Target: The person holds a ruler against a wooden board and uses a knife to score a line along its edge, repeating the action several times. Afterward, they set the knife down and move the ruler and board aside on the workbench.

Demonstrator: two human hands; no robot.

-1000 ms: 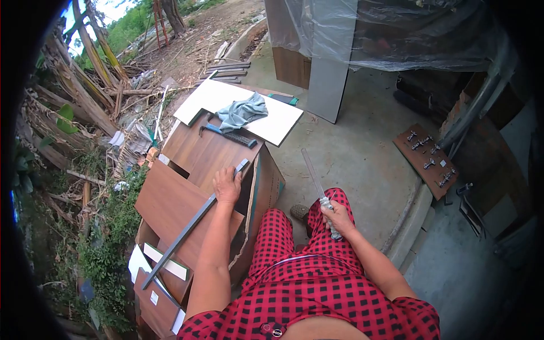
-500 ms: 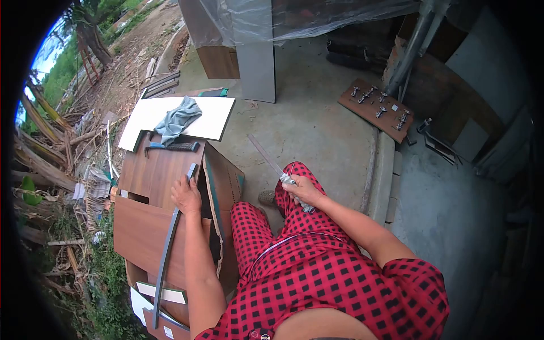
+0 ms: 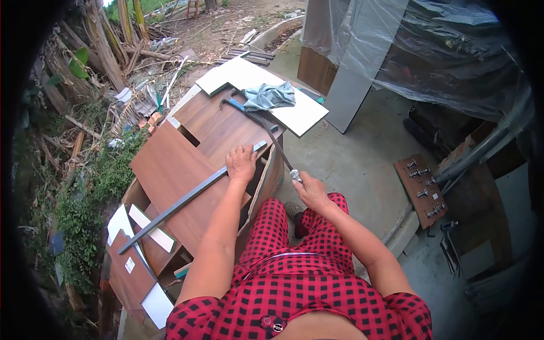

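My left hand [image 3: 241, 163] presses down on a grey square metal tube [image 3: 187, 207], fingers curled over it near its far end. The tube slants across brown wood-grain boards [image 3: 175, 175] on top of a cardboard box. My right hand [image 3: 311, 191] grips a long, narrow metal blade [image 3: 279, 148] by its silvery wrapped handle. The blade points away from me and crosses close by the tube's end. Beyond the tube lie a grey-blue cloth [image 3: 269, 96] and a tool with blue and black parts [image 3: 237, 105].
A white board [image 3: 306, 116] lies under the cloth. White and brown offcuts [image 3: 153, 226] rest at the near left. Plants and debris [image 3: 85, 187] border the left side. On the right, a brown board [image 3: 411, 175] carries several metal fittings. A tall grey panel [image 3: 354, 85] stands beside plastic sheeting.
My view has swung left. My right hand has brought the blade from over my leg up to the tube's far end. My left hand stays on the tube.
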